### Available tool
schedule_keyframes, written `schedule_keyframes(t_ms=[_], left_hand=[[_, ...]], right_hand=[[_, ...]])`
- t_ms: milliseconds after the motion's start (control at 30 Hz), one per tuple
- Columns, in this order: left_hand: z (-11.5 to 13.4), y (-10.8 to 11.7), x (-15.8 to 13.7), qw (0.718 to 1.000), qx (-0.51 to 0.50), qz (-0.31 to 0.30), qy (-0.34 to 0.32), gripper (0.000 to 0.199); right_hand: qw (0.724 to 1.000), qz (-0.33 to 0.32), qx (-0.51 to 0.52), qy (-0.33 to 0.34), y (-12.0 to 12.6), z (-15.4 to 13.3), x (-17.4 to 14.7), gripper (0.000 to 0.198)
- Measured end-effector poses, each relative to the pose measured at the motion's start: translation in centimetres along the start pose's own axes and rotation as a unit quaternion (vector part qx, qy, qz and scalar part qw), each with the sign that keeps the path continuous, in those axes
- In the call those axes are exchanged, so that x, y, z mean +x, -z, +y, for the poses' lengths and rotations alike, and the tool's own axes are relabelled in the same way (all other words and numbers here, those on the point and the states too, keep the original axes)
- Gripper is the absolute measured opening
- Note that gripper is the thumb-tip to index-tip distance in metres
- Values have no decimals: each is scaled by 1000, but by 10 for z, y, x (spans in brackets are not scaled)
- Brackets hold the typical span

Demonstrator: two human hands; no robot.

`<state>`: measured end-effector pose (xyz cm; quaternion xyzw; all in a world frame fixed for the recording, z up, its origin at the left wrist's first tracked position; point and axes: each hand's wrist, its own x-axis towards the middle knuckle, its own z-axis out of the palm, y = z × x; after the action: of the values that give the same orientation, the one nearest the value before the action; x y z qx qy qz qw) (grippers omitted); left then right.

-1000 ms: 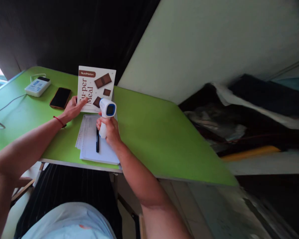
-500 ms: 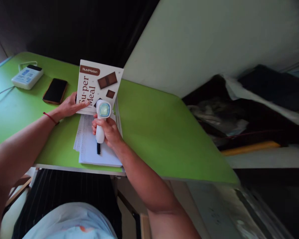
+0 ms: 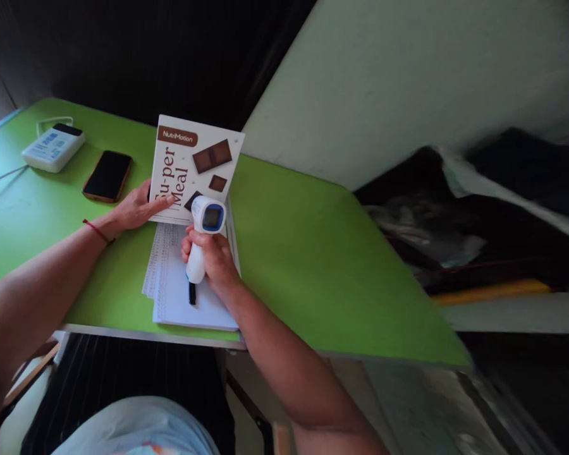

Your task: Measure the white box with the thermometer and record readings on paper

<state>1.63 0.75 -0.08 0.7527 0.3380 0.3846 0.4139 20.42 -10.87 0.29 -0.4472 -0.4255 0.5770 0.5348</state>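
Our left hand (image 3: 135, 210) grasps a NutriMotion package (image 3: 177, 167) by its eight o'clock edge; our right hand (image 3: 215, 256) is wrapped around a white thermometer gun (image 3: 199, 216) at the package's five o'clock, above papers (image 3: 174, 297). A phone (image 3: 107, 175) lies at nine o'clock.

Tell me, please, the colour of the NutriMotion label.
The label is reddish brown; it shows best in the head view.

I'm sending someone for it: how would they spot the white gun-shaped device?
On the green table, find the papers at the near edge. Over them, the right hand grips the white gun-shaped device, in front of the NutriMotion pack. Unlike that printed pack, it has a handle and a blue-rimmed screen.
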Motion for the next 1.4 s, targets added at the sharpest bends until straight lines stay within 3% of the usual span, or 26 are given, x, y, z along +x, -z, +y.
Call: schedule_keyframes(t_ms=[767, 1200, 1400], left_hand=[[-5, 0, 0, 1000, 0, 8, 6, 68], [-22, 1, 5, 1000, -14, 22, 16, 74], [-19, 0, 4, 1000, -18, 16, -12, 74]], right_hand=[[1000, 8, 0, 11, 3, 1, 3, 27], [1000, 14, -2, 1, 1, -1, 4, 31], [1000, 14, -7, 7, 3, 0, 4, 31]])
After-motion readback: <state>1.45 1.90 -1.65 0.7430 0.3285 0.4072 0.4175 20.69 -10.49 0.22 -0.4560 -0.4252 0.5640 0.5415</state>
